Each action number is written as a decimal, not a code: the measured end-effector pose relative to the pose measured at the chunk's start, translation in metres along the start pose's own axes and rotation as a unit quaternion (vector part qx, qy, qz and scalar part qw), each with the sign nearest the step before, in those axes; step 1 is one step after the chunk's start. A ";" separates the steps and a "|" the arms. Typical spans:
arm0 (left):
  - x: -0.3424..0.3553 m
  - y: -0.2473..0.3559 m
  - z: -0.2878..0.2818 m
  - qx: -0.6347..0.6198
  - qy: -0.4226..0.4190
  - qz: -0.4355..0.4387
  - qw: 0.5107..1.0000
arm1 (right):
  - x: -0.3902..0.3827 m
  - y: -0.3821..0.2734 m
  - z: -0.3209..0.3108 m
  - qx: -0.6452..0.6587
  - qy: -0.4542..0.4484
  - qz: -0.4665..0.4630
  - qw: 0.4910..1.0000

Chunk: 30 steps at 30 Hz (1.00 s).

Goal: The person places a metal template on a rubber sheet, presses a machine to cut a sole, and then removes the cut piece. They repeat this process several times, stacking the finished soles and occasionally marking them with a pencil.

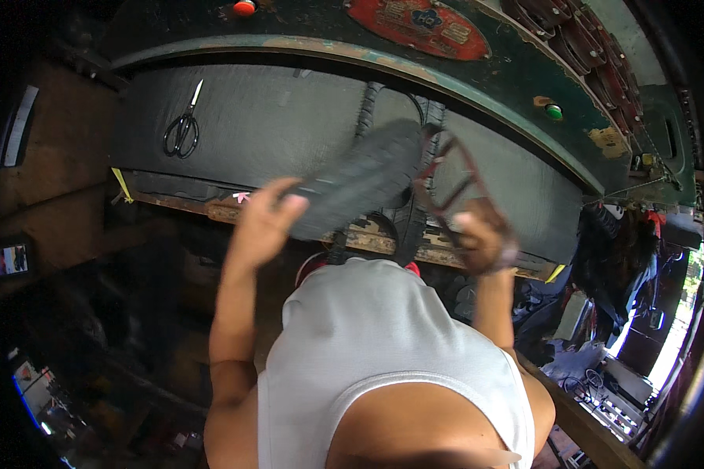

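Observation:
My left hand (263, 219) is closed on the near end of a black treaded rubber shoe sole (352, 184), blurred by motion, which slants up to the right over the bench. In my right hand (477, 238) is a brown leather sandal upper (465, 160) with open straps, also smeared. The far ends of the two pieces come close together near the middle; whether they touch I cannot tell. Beneath them, narrow black treaded strips (365, 109) cross the bench from back to front, partly hidden by the sole.
Black-handled scissors (181, 133) lie at the left on the grey bench top (266, 117). A green machine beam (289, 35) with a red button (245, 8) and a green button (554, 112) spans the back. Several brown leather pieces (583, 47) hang at the upper right.

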<state>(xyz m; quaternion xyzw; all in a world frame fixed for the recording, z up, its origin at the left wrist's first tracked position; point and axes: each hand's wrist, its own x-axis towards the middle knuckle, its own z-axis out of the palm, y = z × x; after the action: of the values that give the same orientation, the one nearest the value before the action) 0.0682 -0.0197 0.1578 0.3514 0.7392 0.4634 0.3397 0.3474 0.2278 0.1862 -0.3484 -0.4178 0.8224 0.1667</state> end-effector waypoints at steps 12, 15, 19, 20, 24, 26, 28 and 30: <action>-0.012 -0.116 0.026 -0.124 0.317 -0.165 0.926 | 0.040 0.004 -0.215 -0.220 0.443 -0.090 0.864; -0.020 -0.107 0.026 0.261 0.365 -0.001 0.894 | 0.046 0.023 -0.236 -0.462 0.390 -0.120 0.788; -0.021 -0.096 0.032 0.333 0.212 -0.011 0.919 | 0.057 0.036 -0.217 -0.648 0.310 -0.055 0.694; -0.021 -0.095 0.031 0.326 0.218 -0.010 0.920 | 0.061 0.037 -0.211 -0.652 0.268 -0.073 0.705; -0.018 -0.093 0.012 0.221 0.249 0.009 0.943 | 0.077 0.049 -0.194 -0.667 0.269 -0.070 0.691; -0.023 -0.092 -0.004 0.184 0.269 -0.081 0.942 | 0.080 0.053 -0.192 -0.655 0.289 -0.075 0.695; -0.024 -0.092 -0.014 0.088 0.388 -0.014 0.917 | 0.080 0.055 -0.189 -0.634 0.299 -0.058 0.710; -0.025 -0.094 -0.018 -0.080 0.407 -0.029 0.910 | 0.078 0.057 -0.184 -0.677 0.304 -0.065 0.667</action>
<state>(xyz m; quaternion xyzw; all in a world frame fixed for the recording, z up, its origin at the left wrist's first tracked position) 0.0470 -0.0794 0.0811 0.0822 0.7837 0.6136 0.0502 0.4248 0.3430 0.0320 -0.5680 -0.8074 0.1494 0.0562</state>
